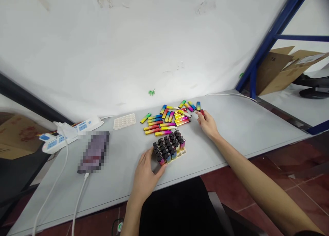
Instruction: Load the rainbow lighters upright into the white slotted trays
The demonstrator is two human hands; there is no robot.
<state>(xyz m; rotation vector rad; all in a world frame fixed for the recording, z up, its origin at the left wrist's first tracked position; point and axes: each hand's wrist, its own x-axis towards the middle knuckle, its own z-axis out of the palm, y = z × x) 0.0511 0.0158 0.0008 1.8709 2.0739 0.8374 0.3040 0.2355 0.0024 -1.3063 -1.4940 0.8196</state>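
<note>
My left hand rests on the grey table beside a white tray packed with several upright rainbow-coloured sticks; its fingers touch the tray's left side. My right hand reaches to the right edge of a loose pile of rainbow sticks and pinches a reddish stick between its fingertips.
An empty white holed tray lies left of the pile. Further left are a white power strip with cables and a blurred phone on a charging cord. A blue metal rack and cardboard boxes stand at the right.
</note>
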